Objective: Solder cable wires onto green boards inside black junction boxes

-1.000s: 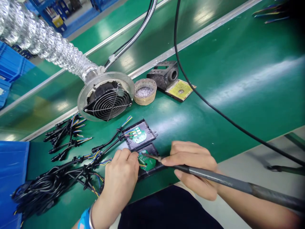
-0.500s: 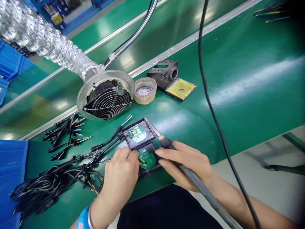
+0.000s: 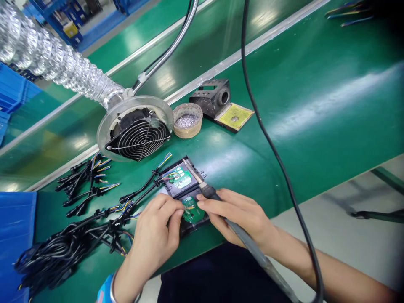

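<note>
Two black housings lie on the green bench, each with a green circuit board inside. My left hand [image 3: 158, 229] pinches thin coloured wires against the near circuit board [image 3: 193, 213]. My right hand [image 3: 240, 214] is closed round the grey handle of a soldering iron [image 3: 202, 187]. The iron's tip points away from me and lies over the far housing [image 3: 180, 177]. Its black cable [image 3: 271, 143] loops up across the bench.
A fume fan [image 3: 137, 134] on a foil duct stands behind the housings. Beside it are a small cup of solder scraps [image 3: 187, 120] and an iron stand with a yellow sponge [image 3: 221, 105]. Bundles of black cables [image 3: 72, 235] lie left, next to a blue bin [image 3: 15, 235].
The soldering iron's tip swung off the near board and now points away over the far housing. The left fingers shifted on the wires at the near board. The cable swayed.
</note>
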The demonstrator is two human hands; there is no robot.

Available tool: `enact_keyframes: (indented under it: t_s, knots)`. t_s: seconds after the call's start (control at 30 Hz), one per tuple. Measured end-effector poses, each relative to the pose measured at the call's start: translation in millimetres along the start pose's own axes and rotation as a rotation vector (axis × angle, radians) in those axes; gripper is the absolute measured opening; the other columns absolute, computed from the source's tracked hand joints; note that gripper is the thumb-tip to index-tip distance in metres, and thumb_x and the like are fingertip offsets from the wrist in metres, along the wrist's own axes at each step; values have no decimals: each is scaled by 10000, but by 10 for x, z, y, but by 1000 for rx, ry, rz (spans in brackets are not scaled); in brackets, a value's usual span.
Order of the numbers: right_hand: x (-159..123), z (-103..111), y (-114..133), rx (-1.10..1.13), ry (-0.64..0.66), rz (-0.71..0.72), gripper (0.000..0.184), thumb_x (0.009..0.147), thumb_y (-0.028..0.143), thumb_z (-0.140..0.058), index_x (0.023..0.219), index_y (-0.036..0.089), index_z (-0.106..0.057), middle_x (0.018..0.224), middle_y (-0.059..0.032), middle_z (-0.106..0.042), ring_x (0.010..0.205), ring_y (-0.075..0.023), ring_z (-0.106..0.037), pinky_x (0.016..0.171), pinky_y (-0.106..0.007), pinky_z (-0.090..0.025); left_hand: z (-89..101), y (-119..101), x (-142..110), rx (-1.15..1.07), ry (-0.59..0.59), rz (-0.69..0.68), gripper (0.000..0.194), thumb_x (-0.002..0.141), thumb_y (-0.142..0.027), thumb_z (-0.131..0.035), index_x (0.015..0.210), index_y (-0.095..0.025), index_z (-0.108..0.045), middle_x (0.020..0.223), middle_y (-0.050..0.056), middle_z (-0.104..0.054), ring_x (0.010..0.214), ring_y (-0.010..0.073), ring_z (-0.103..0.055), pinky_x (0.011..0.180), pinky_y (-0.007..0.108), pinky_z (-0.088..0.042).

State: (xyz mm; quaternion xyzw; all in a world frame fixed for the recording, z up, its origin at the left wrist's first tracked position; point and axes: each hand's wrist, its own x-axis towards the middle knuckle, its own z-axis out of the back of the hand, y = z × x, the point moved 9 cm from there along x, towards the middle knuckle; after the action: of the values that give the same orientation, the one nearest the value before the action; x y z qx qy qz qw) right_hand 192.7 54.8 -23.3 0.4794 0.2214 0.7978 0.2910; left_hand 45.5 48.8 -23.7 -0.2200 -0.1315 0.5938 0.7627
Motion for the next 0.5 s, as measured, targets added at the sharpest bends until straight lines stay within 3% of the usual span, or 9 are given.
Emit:
enact_keyframes:
  t_s: [0.23,0.43,0.5]
  knots:
    - [17,14,6,-31,-16,0,335,844,-15,-508,1106,164,-615,815,-42,-636,682,-126,-569,610,-239,-512,82,22,-45,-47,-151,-29,152,964,-152,-472,908,-221,-596,867,3,-646,803,131,-615,722,248,-478]
    - [3,10,17,-49,-10,15,333,842,-24,-511,1107,151,-611,836,-56,-649,708,-133,-584,639,-245,-518,15,-27,-2,-15,-6,14,53,865,-188,-572,847,-209,-527,869,20,-579,805,172,-574,700,289,-466]
    - [3,13,18,-56,-11,17,324,843,-20,-515,1099,153,-614,832,-55,-648,703,-132,-582,634,-240,-517,24,-32,14,23,-27,13,55,870,-184,-560,833,-210,-530,849,17,-577,790,172,-573,692,289,-461]
